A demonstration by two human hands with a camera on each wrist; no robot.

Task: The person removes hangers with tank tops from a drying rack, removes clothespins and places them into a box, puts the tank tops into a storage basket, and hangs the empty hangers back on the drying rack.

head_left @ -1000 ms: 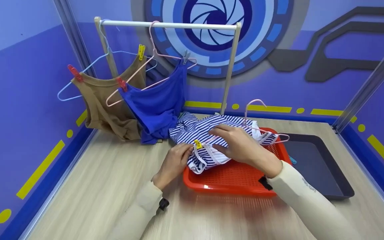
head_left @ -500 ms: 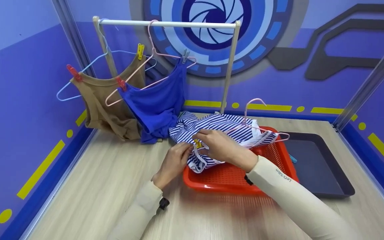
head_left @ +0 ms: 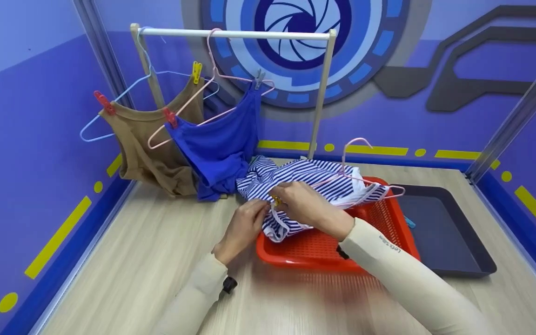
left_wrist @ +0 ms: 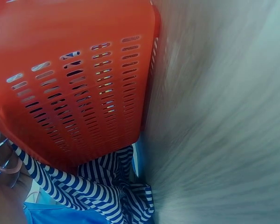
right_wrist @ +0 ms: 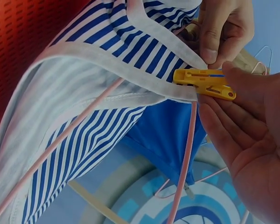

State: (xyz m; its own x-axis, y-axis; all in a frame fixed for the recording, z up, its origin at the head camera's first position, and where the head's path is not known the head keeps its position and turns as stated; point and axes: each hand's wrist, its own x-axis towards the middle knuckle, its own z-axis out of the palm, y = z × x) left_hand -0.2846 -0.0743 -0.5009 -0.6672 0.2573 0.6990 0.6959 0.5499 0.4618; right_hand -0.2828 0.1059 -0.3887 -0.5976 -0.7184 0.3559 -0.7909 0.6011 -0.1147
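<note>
A navy-and-white striped tank top (head_left: pixel 314 174) lies draped over the red basket (head_left: pixel 296 263), with a pink wire hanger (head_left: pixel 344 158) in it. At one shoulder strap, a yellow clothespin (right_wrist: pixel 205 84) bites the white edging. My right hand (head_left: pixel 306 204) pinches this clothespin between thumb and fingers, as the right wrist view shows. Just beyond the pin, the fingers of my left hand (head_left: pixel 244 221) pinch the same strap's corner. The left wrist view has mostly the basket's slotted side and hanging striped cloth.
Behind on the left, a rack (head_left: pixel 268 35) holds a brown top (head_left: pixel 156 135) and a blue garment (head_left: pixel 224 144) on hangers with clothespins. A dark tray (head_left: pixel 445 232) sits right of the basket, a light-blue clothespin (head_left: pixel 409 222) at its edge. Walls enclose the table.
My right hand has moved left from over the tank top's middle to the yellow clothespin and now grips it. The left hand stays at the strap.
</note>
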